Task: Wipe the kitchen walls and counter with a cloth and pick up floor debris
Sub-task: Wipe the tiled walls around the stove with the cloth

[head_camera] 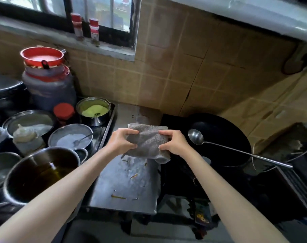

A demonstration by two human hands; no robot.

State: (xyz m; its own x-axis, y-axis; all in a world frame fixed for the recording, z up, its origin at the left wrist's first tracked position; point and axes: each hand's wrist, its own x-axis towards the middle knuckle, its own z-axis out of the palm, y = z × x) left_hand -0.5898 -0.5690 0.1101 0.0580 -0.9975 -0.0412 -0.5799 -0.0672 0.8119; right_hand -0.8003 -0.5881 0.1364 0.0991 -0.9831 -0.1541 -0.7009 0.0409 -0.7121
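A grey folded cloth is held in the air above the steel counter. My left hand grips its left edge and my right hand grips its right edge. The counter surface is wet and carries small scraps of food debris. The tan tiled wall rises behind the counter and looks stained and cracked. The floor shows only as a dark strip below the counter's front edge.
A black wok with a long steel ladle sits on the stove at the right. Left of the counter stand a tray of steel seasoning bowls, a pot of oil, a big jar and squeeze bottles. Spice shakers stand on the window sill.
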